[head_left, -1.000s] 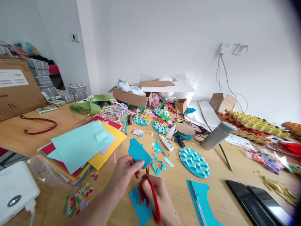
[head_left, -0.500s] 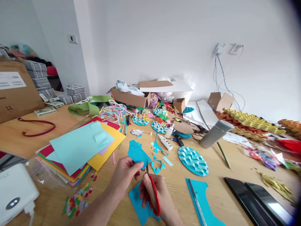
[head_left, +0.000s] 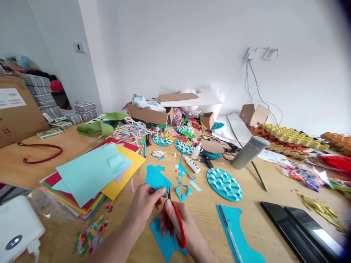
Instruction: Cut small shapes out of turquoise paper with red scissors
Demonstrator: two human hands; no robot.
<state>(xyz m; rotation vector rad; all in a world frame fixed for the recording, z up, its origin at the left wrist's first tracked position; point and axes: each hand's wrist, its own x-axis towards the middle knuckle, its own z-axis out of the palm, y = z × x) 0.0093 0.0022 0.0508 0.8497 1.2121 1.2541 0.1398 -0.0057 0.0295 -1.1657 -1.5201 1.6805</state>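
Note:
A piece of blue paper (head_left: pixel 157 176) with a jagged edge is pinched in my left hand (head_left: pixel 146 201), thumb on top. My right hand (head_left: pixel 182 223) grips red-handled scissors (head_left: pixel 180 224), their blades at the right edge of that paper. Under my right hand lies more blue paper (head_left: pixel 161 243), partly hidden by the hand. Just beyond the hands are blue paper offcuts (head_left: pixel 183 193), one of them ring-shaped. A white glue bottle (head_left: pixel 192 164) rests on its side behind them, and an oval with wavy blue strips (head_left: pixel 225 184) lies to the right.
At left sits a stack of coloured paper (head_left: pixel 90 175), with paper dots (head_left: pixel 90 235) and a white power bank (head_left: pixel 19 230) nearer me. On the right are a pen (head_left: pixel 231 233) on blue paper, two dark phones (head_left: pixel 290 233) and a tilted grey bottle (head_left: pixel 251 152). Egg trays (head_left: pixel 290 137) stand farther back.
My left hand and the blue paper have shifted slightly left with the scissors blades. The whole view has moved a little too. Both hands keep their holds.

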